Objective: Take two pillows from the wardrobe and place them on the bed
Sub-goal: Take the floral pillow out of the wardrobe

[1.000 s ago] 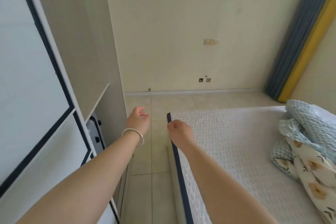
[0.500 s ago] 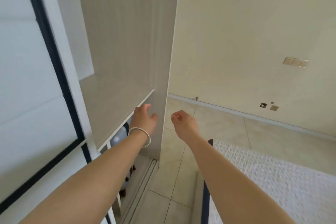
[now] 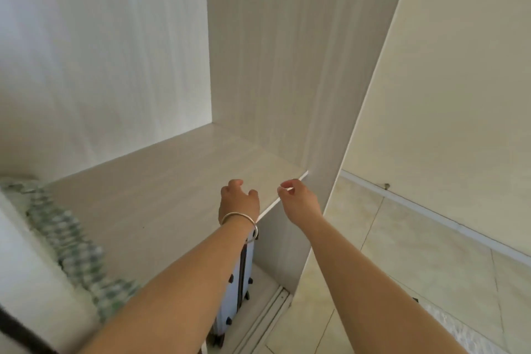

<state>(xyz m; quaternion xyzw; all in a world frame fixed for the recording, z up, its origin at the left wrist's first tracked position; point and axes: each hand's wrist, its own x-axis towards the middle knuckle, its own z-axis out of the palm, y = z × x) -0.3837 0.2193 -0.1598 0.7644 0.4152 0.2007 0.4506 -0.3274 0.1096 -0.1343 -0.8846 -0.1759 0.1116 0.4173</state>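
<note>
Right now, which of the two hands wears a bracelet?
The left hand: a silver bangle circles its wrist above the shelf. The right hand has a bare wrist.

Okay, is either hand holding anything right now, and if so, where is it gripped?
Nothing is held. The left hand and right hand hover empty by the shelf edge.

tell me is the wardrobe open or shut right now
Open. The wardrobe's shelf and inner walls are exposed, with a green checked fabric lying at its left end; both hands reach toward it empty.
</note>
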